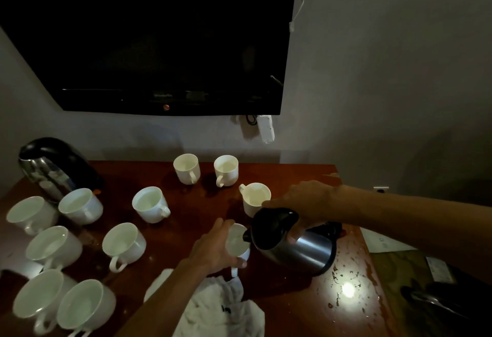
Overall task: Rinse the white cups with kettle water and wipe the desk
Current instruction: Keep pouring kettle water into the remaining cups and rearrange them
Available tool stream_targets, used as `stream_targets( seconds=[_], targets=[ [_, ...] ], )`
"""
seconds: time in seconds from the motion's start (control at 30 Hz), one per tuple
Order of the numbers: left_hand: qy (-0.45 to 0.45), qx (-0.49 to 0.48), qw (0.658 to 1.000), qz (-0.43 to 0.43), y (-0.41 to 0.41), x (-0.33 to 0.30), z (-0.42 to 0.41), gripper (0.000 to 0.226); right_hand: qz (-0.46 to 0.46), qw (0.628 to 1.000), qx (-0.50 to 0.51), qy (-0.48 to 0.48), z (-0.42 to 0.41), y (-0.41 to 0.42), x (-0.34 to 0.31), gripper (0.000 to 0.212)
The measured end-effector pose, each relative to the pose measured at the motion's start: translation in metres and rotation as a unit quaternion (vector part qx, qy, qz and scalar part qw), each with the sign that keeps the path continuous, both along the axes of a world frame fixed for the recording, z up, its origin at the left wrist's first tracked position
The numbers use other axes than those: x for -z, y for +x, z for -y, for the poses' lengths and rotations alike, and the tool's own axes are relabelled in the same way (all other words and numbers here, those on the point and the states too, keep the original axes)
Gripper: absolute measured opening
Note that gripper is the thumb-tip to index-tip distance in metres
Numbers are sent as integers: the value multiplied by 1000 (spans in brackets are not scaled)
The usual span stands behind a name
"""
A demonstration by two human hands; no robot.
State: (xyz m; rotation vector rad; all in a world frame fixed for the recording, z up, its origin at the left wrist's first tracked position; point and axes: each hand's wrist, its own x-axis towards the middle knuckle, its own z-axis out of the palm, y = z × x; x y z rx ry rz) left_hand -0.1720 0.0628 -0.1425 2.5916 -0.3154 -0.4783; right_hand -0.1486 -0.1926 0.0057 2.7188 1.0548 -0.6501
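Risk: right hand (306, 203) gripping the tilted kettle (295, 246) pours into the white cup (237, 243) at bench (292, 296) centre, which the left hand (213, 251) wraps; overshoot scalds fingers, floods toward the cloth (221, 307) at 6 o'clock.

Things seen around the desk

A dark, switched-off television (159, 35) is mounted on the grey wall (386, 70), with a small red light seen on its lower edge. A white power strip (267, 128) is hung just below its right corner, and a thin white cable (297, 9) is draped beside its right edge. Papers (383, 242) are seen right of the desk.
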Motion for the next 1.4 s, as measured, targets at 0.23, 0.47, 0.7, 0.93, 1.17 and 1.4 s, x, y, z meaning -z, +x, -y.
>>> stream_targets(
  seconds=[0.23,0.47,0.7,0.93,1.17,1.4],
  targets=[
    [-5,-6,1000,-3,0,0,0,100,2,1000,-2,0,0,0,-1,85],
    [-6,-3,1000,0,0,1,0,97,-5,1000,-2,-1,-1,1,-1,84],
    [-6,-2,1000,-1,1,4,-1,101,-12,1000,2,14,1,4,2,82],
    [-9,-4,1000,-1,0,3,-1,102,-11,1000,7,7,3,1,4,86],
    [-31,-21,999,3,-3,3,-1,101,-24,998,43,39,15,-2,2,88],
    [-73,-59,995,30,-11,5,9,100,-41,989,127,61,55,-19,-9,91]
  ],
)
